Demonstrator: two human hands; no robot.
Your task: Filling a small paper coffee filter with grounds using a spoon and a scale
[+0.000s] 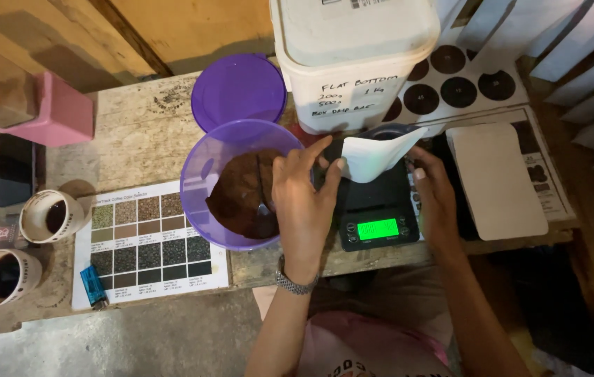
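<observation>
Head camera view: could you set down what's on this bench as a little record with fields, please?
Left hand: holds the edge of the white stand-up paper pouch
Right hand: steadies the pouch's other side
Pouch: open, standing on the small black digital scale, its display lit green
Purple plastic bowl: beside the scale, holds brown ground powder and a spoon
Purple round lid: behind the bowl
White plastic tub: behind the scale
Two paper cups: dark liquid inside
</observation>
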